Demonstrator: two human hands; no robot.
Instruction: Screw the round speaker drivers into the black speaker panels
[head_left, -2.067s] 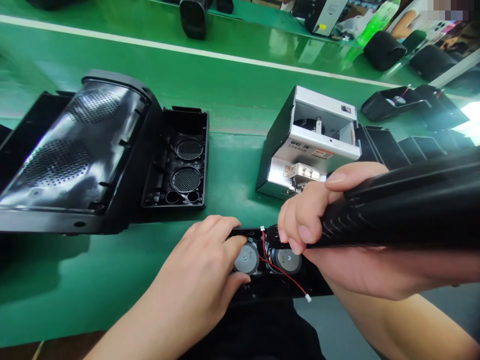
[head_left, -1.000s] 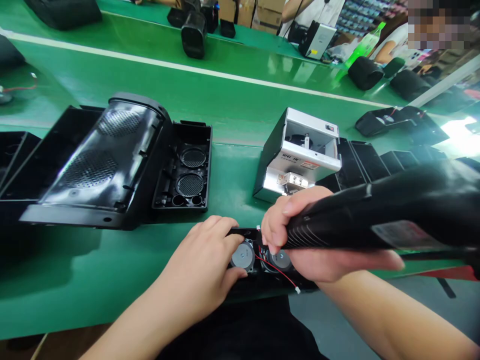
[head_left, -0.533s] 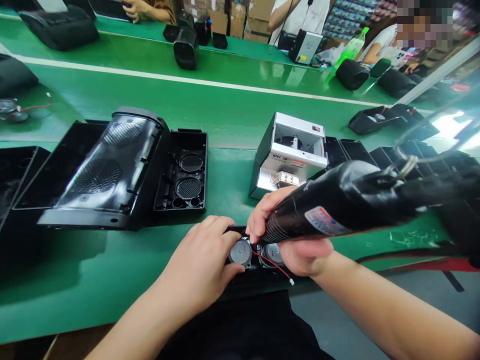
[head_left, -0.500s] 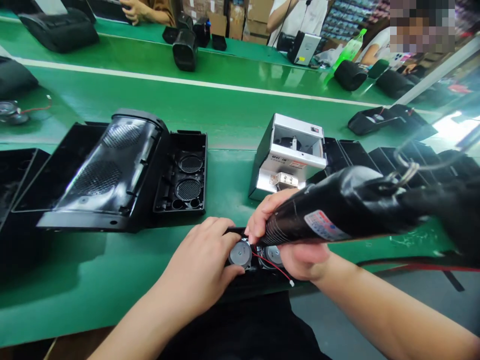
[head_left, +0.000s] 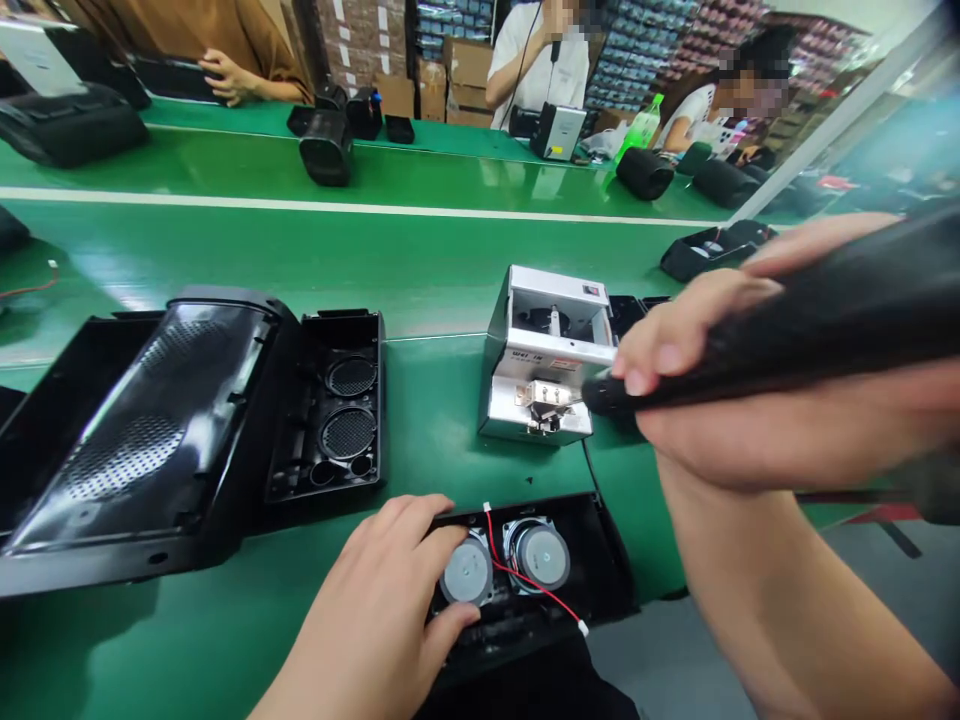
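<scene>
The right hand (head_left: 750,400) is clenched around a black electric screwdriver (head_left: 787,330), its tip at the outlet of the silver screw feeder (head_left: 544,365). The left hand (head_left: 382,610), fingers loosely spread, presses on the black speaker housing (head_left: 592,570) at the desk's (head_left: 450,260) near edge; this holds two round drivers (head_left: 540,555) joined by a red wire (head_left: 525,582). A larger grille shell (head_left: 150,430) lies to the left.

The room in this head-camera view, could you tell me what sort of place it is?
Most likely an electronics assembly line for speakers: a long green bench, open black speaker housings, a screw feeder, and a powered screwdriver in the right hand.
</scene>
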